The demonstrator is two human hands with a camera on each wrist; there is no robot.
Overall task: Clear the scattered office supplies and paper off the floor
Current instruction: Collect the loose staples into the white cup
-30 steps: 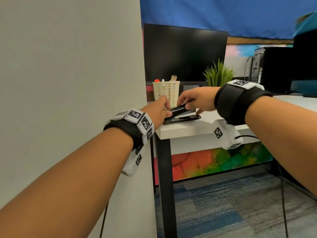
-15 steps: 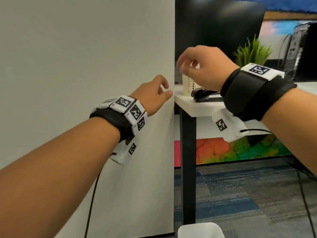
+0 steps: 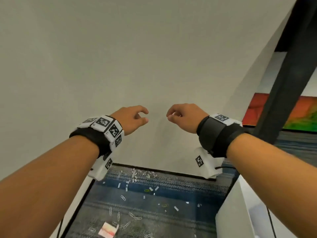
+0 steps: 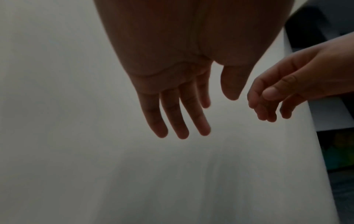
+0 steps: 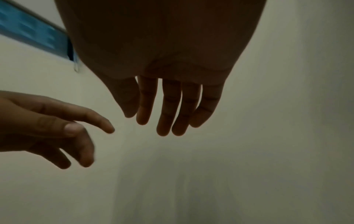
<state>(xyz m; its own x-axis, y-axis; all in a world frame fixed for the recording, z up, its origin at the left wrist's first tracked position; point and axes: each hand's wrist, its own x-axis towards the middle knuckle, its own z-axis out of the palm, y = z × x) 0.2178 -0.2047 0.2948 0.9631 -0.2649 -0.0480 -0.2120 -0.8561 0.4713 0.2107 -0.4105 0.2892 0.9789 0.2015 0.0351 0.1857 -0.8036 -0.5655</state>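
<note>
Several paper clips point(image 3: 122, 197) and small white paper scraps point(image 3: 119, 185) lie scattered on the blue-grey carpet point(image 3: 188, 191) low in the head view. A small pink-and-white pad point(image 3: 107, 229) lies among them near the bottom edge. My left hand point(image 3: 135, 117) and right hand point(image 3: 180, 114) hang in the air in front of a plain wall, well above the floor. Both are empty with loosely curled fingers. In the wrist views the left hand's fingers point(image 4: 176, 119) and the right hand's fingers point(image 5: 170, 113) hang relaxed and hold nothing.
A pale wall point(image 3: 137, 48) fills most of the view. A black desk leg point(image 3: 284, 74) slants down at the right, with a colourful panel point(image 3: 298, 114) behind it. A white object point(image 3: 243, 212) stands at the lower right beside the carpet.
Both hands let go of the black stapler on the desk and drew back empty. My head has tilted down from the desk to the littered floor.
</note>
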